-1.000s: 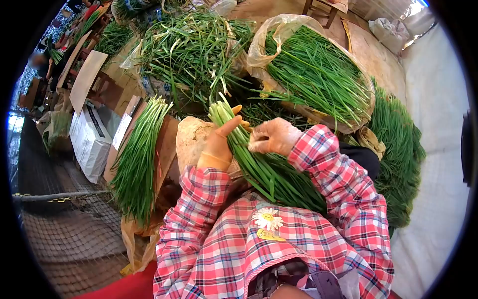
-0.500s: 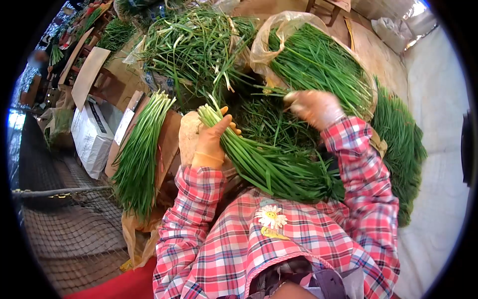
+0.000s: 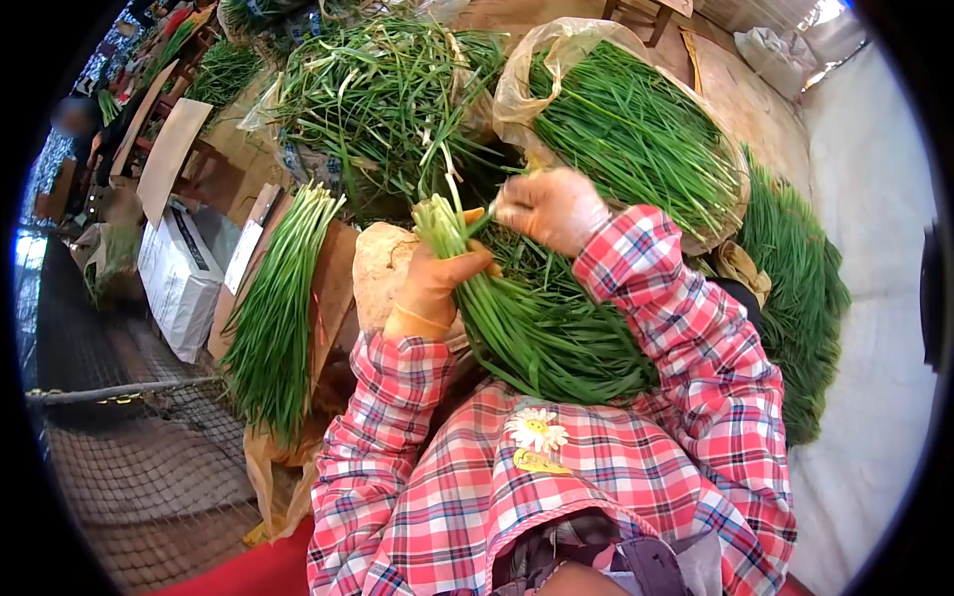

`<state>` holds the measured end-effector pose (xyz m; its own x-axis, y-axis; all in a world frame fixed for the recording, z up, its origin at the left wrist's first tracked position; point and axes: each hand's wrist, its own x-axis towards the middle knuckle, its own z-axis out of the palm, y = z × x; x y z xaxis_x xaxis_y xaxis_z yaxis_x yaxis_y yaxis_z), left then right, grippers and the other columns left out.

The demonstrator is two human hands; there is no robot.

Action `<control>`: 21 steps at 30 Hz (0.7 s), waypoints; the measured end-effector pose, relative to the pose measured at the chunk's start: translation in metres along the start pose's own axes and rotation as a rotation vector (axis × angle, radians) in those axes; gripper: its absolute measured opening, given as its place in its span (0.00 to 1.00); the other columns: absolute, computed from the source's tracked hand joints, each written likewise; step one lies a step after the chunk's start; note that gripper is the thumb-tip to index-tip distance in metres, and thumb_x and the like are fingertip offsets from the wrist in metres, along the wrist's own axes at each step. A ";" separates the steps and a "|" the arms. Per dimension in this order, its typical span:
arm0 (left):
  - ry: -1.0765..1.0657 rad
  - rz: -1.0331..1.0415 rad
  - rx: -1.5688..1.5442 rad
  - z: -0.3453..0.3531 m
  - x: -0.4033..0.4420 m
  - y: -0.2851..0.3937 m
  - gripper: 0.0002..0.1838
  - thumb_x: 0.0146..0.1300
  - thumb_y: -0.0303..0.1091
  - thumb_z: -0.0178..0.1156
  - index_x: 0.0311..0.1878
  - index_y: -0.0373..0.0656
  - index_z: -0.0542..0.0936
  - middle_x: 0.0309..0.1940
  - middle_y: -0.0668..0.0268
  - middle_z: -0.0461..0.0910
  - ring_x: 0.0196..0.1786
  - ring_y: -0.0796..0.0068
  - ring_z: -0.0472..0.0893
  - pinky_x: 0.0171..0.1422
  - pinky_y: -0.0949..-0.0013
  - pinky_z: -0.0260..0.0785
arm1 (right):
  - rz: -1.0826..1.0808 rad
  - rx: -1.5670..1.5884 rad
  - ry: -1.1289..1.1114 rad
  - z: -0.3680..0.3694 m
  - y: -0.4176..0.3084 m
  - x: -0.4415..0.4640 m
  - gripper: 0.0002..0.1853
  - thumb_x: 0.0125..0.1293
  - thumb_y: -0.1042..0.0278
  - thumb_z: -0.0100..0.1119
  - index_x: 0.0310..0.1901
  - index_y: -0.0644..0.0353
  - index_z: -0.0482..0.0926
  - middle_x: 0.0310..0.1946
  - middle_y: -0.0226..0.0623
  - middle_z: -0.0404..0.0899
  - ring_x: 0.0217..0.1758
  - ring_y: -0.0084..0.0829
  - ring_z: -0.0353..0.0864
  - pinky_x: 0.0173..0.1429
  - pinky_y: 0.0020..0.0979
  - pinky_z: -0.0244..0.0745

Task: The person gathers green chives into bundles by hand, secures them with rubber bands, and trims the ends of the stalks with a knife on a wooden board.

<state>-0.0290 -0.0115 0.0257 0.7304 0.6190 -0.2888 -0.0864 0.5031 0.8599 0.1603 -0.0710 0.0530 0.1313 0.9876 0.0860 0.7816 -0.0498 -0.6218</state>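
Observation:
My left hand (image 3: 437,281), in an orange glove, is wrapped round a bunch of garlic chives (image 3: 556,343). The pale cut ends point up and away from me, and the green leaves trail to the right over my lap. Close by those pale ends, my right hand (image 3: 555,209) is closed with its fingertips pinched together. Motion blurs the tips, and what they pinch cannot be made out. Beneath the right hand, loose green leaves lie in a dark hollow, partly hidden by my arm.
A tidy chive bundle (image 3: 283,308) lies on a board at left. Beyond my hands are a tangled heap of chives (image 3: 383,94) and a plastic bag of chives (image 3: 636,129). More chives (image 3: 790,298) line the right side. A white box (image 3: 181,283) and netting (image 3: 149,467) are at left.
My right hand has come left and slightly down, from beside the bagged chives to the pale ends. The left hand still grips the bunch, now turned more upright, its leaves drawn in leftward.

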 end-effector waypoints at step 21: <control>-0.180 0.947 -0.033 -0.055 -0.019 0.149 0.22 0.50 0.19 0.57 0.51 0.44 0.71 0.34 0.66 0.72 0.45 0.66 0.74 0.66 0.44 0.60 | 0.499 -0.363 -0.807 0.014 0.116 -0.031 0.18 0.55 0.57 0.57 0.47 0.51 0.81 0.45 0.30 0.81 0.45 0.35 0.80 0.52 0.38 0.73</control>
<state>-0.0925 0.0848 0.1358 0.4406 0.6765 0.5902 -0.7105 -0.1390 0.6898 0.2383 -0.1049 -0.0322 0.1471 0.6411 -0.7532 0.9056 -0.3936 -0.1580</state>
